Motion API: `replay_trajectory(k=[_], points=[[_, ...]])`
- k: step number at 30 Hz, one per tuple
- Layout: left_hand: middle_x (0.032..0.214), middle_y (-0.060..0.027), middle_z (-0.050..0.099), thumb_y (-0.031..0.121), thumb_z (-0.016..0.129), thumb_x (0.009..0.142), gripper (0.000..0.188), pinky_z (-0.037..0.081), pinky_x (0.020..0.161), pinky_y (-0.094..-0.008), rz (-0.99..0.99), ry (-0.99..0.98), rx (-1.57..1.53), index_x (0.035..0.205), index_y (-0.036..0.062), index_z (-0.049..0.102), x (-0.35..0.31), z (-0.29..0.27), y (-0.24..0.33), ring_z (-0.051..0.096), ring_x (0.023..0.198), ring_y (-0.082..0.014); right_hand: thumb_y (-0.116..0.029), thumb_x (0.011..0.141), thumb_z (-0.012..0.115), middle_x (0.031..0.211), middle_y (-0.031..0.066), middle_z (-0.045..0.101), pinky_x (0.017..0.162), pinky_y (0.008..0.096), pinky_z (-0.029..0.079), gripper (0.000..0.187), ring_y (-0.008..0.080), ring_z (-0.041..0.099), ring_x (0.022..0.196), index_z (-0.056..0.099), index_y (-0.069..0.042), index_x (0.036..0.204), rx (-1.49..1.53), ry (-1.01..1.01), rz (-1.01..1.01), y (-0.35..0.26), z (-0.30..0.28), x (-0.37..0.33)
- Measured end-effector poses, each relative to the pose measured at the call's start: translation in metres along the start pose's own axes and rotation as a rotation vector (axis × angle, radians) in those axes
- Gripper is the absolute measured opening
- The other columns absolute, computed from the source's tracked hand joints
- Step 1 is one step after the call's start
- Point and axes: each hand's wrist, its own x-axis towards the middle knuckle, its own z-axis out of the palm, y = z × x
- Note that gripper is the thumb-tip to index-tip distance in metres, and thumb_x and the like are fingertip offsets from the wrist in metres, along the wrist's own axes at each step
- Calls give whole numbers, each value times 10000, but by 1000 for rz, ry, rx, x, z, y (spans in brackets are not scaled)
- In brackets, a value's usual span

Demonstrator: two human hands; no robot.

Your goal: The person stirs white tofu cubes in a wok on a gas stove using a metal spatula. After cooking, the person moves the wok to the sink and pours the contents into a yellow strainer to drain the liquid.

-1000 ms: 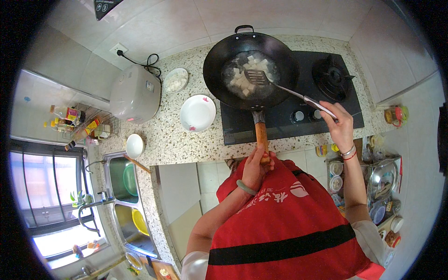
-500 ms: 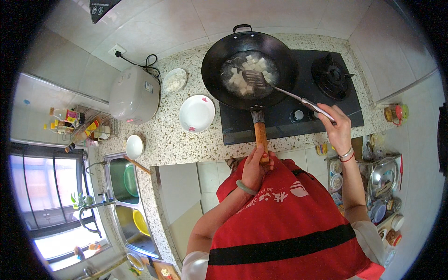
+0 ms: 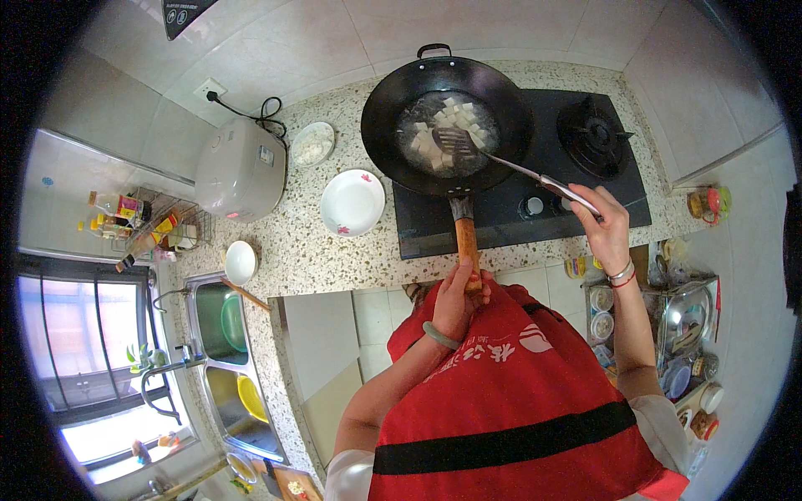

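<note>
A black wok sits over the left side of the gas hob, holding liquid and white tofu-like cubes. My left hand is wrapped round the end of the wok's wooden handle. In my right hand is the grip of a slotted spatula. Its slotted head rests in the liquid among the cubes, near the middle of the wok; the cubes beneath it are hidden.
The black hob has a bare burner at right. Left of the wok are a flower-marked plate, a small dish of white food, a rice cooker and a white bowl. A double sink lies further left.
Almost nothing differs. The spatula head and my right hand have shifted very slightly, and the cubes sit a little differently; my left hand stays on the handle.
</note>
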Motion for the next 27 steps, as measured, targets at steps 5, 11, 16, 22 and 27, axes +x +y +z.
replay_trajectory(k=[5, 11, 16, 22, 27], points=[[910, -99, 599, 351, 477, 962, 407, 464, 583, -293, 10, -6, 18, 1213, 31, 497, 1, -2, -2, 538, 680, -162, -54, 812, 661, 680, 65, 480, 521, 275, 360, 225, 157, 452, 579, 659, -29, 1035, -4, -5, 15, -1, 0, 0], [899, -88, 598, 359, 464, 967, 422, 461, 591, -286, 5, -18, 12, 1237, 36, 486, 0, -2, -2, 535, 678, -157, -53, 809, 663, 684, 65, 487, 524, 276, 363, 228, 160, 456, 583, 659, -25, 1035, 13, -1, 11, 1, 1, 0], [897, -81, 598, 362, 460, 968, 421, 457, 592, -283, 10, -28, 30, 1243, 44, 484, 1, -2, -2, 535, 682, -152, -52, 810, 662, 684, 66, 488, 522, 278, 360, 229, 159, 457, 584, 658, -22, 1037, 10, -5, 17, 0, 1, 1], [886, -96, 595, 345, 488, 959, 278, 457, 591, -286, 10, -21, 16, 1002, 71, 475, -2, 1, 1, 541, 679, -158, -53, 816, 655, 682, 59, 490, 509, 276, 351, 227, 144, 449, 567, 657, -21, 1041, 27, -16, 34, 3, 3, 0], [892, -95, 593, 345, 487, 959, 276, 455, 596, -287, 4, -23, 11, 994, 71, 480, -2, 1, 1, 543, 682, -159, -54, 818, 653, 681, 55, 495, 507, 274, 350, 228, 139, 452, 569, 659, -26, 1044, 31, -16, 28, 6, 4, 0]])
